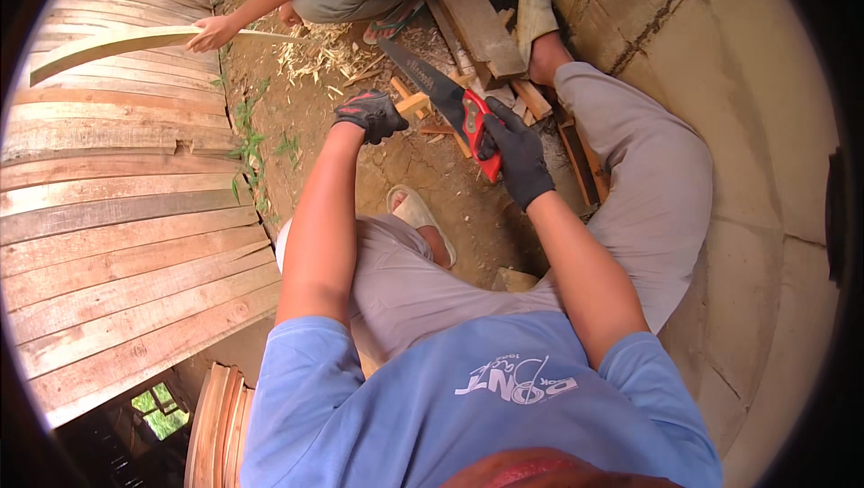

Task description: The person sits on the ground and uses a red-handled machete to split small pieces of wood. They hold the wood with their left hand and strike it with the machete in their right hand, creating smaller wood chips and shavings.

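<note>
Nearest the lens, the person's blue cotton T-shirt [468, 398] fills the lower frame, with grey trousers [648, 173] bent at both knees above it. To the left runs a broad wall of weathered wooden planks [117, 245]; to the right, pale concrete slabs [747, 128]; between them lies the bare earth floor [423, 173], littered with pale wood shavings [324, 51].

Next in size is the thick grey timber board [477, 20], pinned under the person's sandalled foot [537, 15]. Another person's hand [212, 33], upper left, holds a long curved pale strip of wood [117, 45].

The handsaw with a dark blade and red-and-black handle [450, 101] is in the right hand [515, 153], black-gloved, fingers wrapped tightly round the handle. Its blade lies across the small pale wooden stick [414, 103], which rests on the scrap timbers just beside the foot. The left hand [371, 114], gloved in black and red, has its fingers closed on the near end of that stick.

To cut well, I judge the stick should stay braced hard against its support, the left fingers well clear of the teeth, and the strokes long, light and square to the stick.
</note>
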### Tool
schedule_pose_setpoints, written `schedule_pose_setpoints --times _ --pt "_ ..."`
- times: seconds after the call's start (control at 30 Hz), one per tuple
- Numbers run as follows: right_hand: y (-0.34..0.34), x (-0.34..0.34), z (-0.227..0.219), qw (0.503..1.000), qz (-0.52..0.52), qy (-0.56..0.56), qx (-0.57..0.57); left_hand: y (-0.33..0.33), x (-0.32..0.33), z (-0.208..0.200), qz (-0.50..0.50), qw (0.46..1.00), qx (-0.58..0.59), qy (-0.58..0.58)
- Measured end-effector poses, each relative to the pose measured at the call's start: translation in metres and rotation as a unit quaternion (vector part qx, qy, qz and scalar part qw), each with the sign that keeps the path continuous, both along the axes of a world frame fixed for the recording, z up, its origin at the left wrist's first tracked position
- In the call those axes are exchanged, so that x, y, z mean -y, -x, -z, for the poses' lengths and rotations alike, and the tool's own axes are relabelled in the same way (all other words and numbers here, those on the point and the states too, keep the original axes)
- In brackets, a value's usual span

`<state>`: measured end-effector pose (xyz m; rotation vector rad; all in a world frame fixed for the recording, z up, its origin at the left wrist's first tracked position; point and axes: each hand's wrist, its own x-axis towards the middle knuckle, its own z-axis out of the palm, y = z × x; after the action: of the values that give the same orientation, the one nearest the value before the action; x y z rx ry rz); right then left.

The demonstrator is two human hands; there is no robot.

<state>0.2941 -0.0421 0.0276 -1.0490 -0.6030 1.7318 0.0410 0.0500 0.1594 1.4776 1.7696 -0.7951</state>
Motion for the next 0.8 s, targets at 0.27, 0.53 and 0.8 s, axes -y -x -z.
schedule_pose_setpoints --times 0.27,0.53,0.8 --pt "-0.005 -0.006 -0.004 1.0 0.027 0.015 0.0 0.01 0.006 0.065 0.173 0.958 -0.086 -0.21" --pt "0.004 0.003 -0.029 0.998 -0.001 -0.026 0.061 0.027 0.005 0.078 0.134 0.971 -0.079 -0.182" --pt "-0.006 0.002 -0.031 0.992 0.02 -0.023 0.121 0.027 0.004 0.075 0.096 0.964 -0.092 -0.231"
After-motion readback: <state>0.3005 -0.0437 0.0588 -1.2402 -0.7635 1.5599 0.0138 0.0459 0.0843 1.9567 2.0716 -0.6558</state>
